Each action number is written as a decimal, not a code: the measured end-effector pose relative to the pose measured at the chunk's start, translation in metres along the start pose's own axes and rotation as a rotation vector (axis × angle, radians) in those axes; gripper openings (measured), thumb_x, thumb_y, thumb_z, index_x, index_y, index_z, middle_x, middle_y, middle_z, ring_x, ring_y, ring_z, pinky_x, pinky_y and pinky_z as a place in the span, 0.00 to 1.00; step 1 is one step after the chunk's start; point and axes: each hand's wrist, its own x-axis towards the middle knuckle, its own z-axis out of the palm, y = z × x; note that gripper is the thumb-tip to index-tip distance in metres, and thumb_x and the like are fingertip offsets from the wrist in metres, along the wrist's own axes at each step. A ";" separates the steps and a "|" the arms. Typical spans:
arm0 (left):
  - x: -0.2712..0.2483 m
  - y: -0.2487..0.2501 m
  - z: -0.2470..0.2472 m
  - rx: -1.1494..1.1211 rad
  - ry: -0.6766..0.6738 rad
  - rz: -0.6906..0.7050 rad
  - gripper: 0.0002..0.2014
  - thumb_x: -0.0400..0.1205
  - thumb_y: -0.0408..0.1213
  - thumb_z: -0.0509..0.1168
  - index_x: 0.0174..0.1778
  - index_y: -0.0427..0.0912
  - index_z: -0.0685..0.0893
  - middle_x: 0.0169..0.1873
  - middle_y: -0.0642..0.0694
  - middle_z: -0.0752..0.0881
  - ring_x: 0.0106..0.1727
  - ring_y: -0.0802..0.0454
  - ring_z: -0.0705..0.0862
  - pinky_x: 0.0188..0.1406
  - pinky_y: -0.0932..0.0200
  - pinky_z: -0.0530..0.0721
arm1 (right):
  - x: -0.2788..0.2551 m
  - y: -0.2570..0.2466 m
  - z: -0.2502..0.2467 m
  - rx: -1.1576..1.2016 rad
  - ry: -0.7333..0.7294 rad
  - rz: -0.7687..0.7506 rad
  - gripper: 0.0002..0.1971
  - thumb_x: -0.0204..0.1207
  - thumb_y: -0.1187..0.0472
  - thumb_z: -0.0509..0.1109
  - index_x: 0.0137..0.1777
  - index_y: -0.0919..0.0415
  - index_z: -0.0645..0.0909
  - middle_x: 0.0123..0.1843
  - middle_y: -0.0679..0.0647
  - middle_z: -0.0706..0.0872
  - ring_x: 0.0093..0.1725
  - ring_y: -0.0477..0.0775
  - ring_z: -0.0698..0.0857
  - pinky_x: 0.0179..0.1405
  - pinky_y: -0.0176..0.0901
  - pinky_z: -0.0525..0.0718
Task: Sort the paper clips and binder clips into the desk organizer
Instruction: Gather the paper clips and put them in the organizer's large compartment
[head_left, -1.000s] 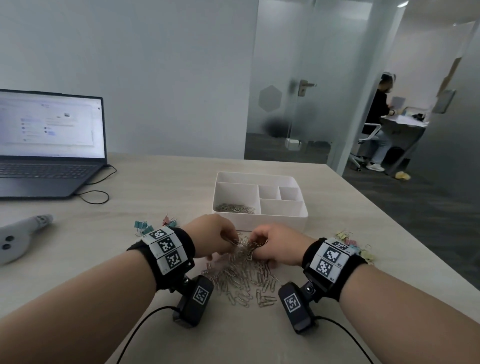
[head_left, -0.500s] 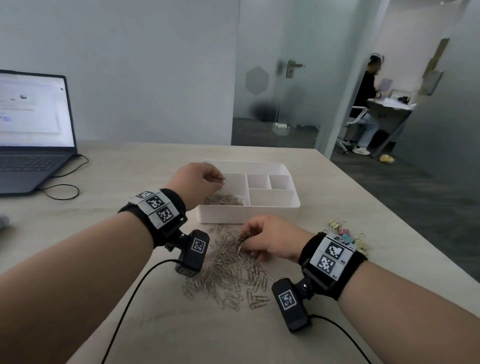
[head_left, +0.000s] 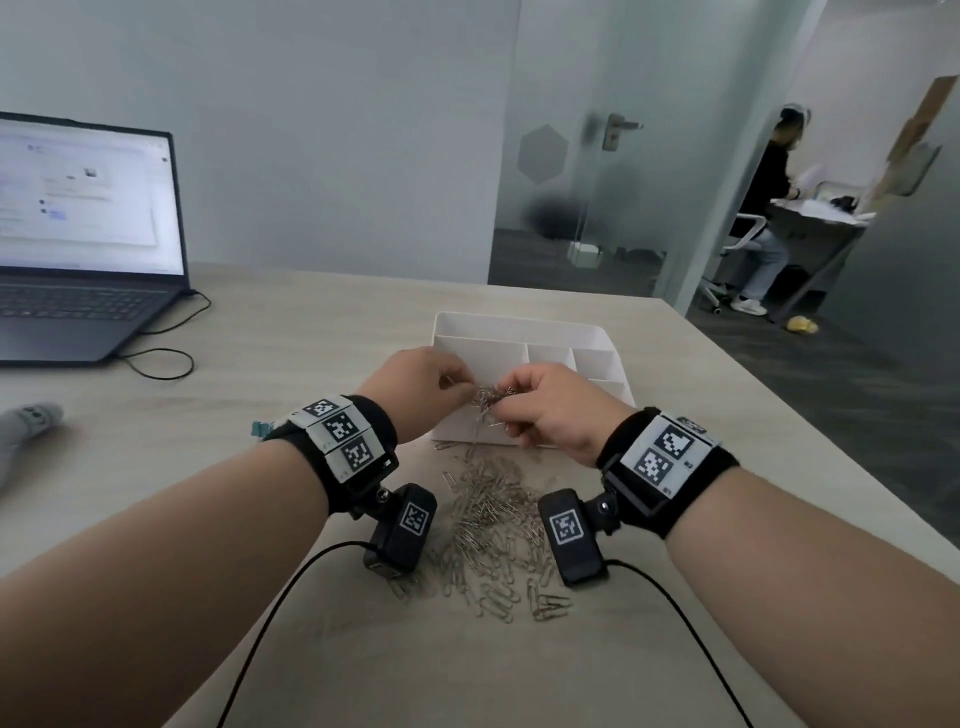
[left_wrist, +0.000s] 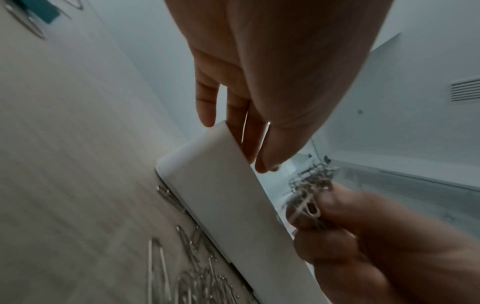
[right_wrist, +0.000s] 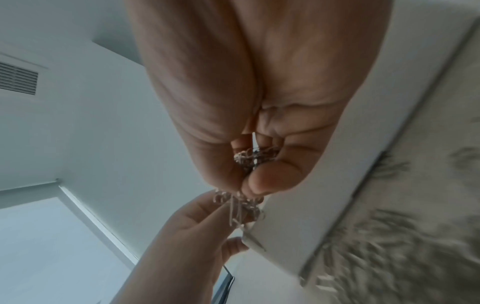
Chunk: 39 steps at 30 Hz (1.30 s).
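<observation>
Just above the front wall of the white desk organizer (head_left: 519, 332), at the centre of the head view, the right hand (head_left: 553, 410) has its fingers (right_wrist: 262, 183) curled tight round a tangled bunch of paper clips (head_left: 488, 397). The left hand (head_left: 421, 387) meets it there; its fingers (left_wrist: 235, 115) look fairly straight and relaxed in the left wrist view, tips at the bunch, and I can't tell if they truly pinch anything.

Below the hands, lower centre, the main pile of loose clips (head_left: 493, 535) lies spread on the tabletop (head_left: 311, 374) right up against the organizer.

These clips look light, thin and stiff, of springy wire. They hook into each other, so a bunch would likely come up as a clump with stragglers dangling, and one already hangs down against the white wall. Slippery singly, I'd guess; best taken by closing fingertips round the thick middle of a clump, not by a trailing end, and let go low inside a compartment.

A teal binder clip (left_wrist: 45, 11) shows in the upper left of the left wrist view.
</observation>
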 end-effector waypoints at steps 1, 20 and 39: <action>-0.003 -0.002 -0.001 -0.037 0.047 -0.012 0.07 0.80 0.44 0.69 0.44 0.47 0.90 0.39 0.53 0.86 0.43 0.54 0.82 0.44 0.60 0.75 | 0.006 -0.005 0.001 -0.003 0.035 0.005 0.09 0.76 0.77 0.70 0.46 0.63 0.79 0.31 0.56 0.80 0.26 0.48 0.80 0.20 0.35 0.80; -0.049 0.005 -0.006 0.077 -0.385 -0.149 0.22 0.78 0.60 0.66 0.65 0.54 0.83 0.57 0.56 0.86 0.55 0.54 0.84 0.58 0.56 0.80 | 0.006 -0.017 0.019 -0.847 0.059 -0.184 0.16 0.78 0.54 0.71 0.66 0.51 0.84 0.67 0.50 0.85 0.64 0.52 0.83 0.64 0.44 0.79; -0.069 0.054 0.004 0.408 -0.652 -0.004 0.44 0.57 0.67 0.75 0.71 0.62 0.76 0.66 0.53 0.76 0.67 0.46 0.76 0.69 0.44 0.78 | -0.078 0.009 -0.002 -1.126 -0.334 -0.024 0.50 0.57 0.34 0.83 0.80 0.39 0.66 0.71 0.49 0.74 0.67 0.55 0.78 0.67 0.52 0.80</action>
